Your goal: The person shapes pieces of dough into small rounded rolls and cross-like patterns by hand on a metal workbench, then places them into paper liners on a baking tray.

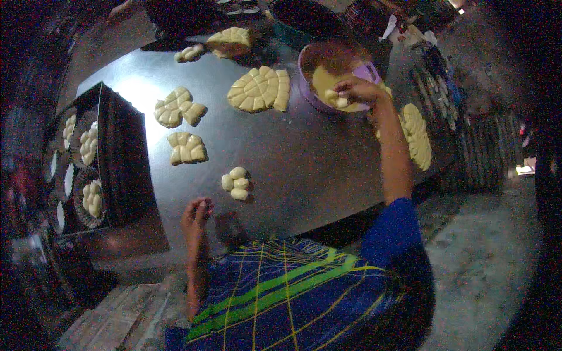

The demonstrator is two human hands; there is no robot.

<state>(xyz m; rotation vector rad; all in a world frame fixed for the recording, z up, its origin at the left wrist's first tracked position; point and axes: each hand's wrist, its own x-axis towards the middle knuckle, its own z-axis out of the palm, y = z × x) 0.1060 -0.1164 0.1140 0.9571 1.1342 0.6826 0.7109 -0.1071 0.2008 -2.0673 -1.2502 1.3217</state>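
Observation:
My right hand (358, 90) reaches over a purple basin (304, 82) and is closed on small pale dough pieces (336, 98). Yellowish stuff, too dim to name, lies in the basin beneath it. My left hand (199, 213) is held low over the near left of the table, its fingers curled together and no object showing in them. Just beyond it, a small cluster of smooth dough balls (237, 182) sits on the dark tabletop (304, 158). Scored dough slabs lie farther off: a large rounded one (259, 90), a broken one (177, 107) and a smaller block (187, 148).
At the left stands a dark tray (126, 158) with fluted paper cups, some holding dough balls. More dough lies at the far edge (230, 42) and on the right, a long piece (417, 137) beyond my forearm. A dark tub (304, 23) stands behind the basin.

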